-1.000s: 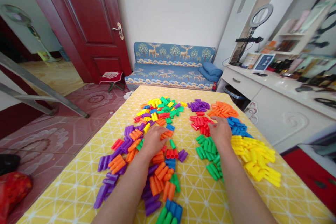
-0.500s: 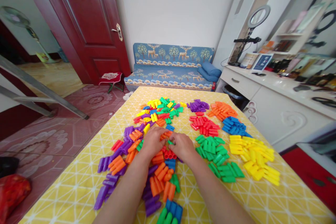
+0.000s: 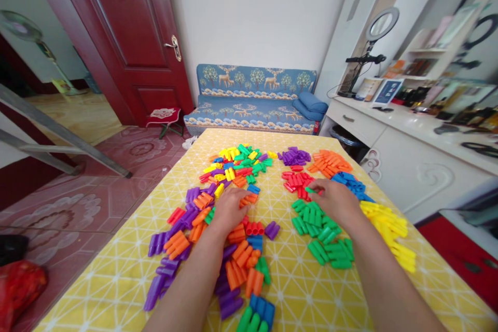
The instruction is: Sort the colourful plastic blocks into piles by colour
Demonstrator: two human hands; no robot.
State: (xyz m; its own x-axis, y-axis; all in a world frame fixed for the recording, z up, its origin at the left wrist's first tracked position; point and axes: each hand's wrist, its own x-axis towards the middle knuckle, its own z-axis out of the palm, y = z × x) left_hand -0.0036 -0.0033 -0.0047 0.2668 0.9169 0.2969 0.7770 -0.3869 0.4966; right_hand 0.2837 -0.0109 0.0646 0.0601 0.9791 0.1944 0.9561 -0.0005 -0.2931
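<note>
In the head view, my right hand (image 3: 333, 198) is closed on a small green toy block (image 3: 309, 190), over the gap between the red block pile (image 3: 298, 180) and the green block pile (image 3: 315, 220). My left hand (image 3: 230, 208) lies over the mixed heap of blocks at centre left, its fingers bent around an orange block (image 3: 250, 199); part of that block is hidden under the fingers. Red tube-shaped blocks (image 3: 254, 228) and a purple block (image 3: 272, 230) lie just nearer than the left hand.
Piles of purple (image 3: 294, 156), orange (image 3: 330, 163), blue (image 3: 348, 183) and yellow blocks (image 3: 389, 228) lie along the table's right side. A mixed heap (image 3: 241, 158) sits at the far left. Beyond the yellow cloth stands a blue sofa (image 3: 252, 106); a white dresser (image 3: 408, 140) is at right.
My right hand has moved right, from beside my left hand to the sorted piles, carrying a green block. My left hand has stayed nearly in place; a purple block now shows uncovered.
</note>
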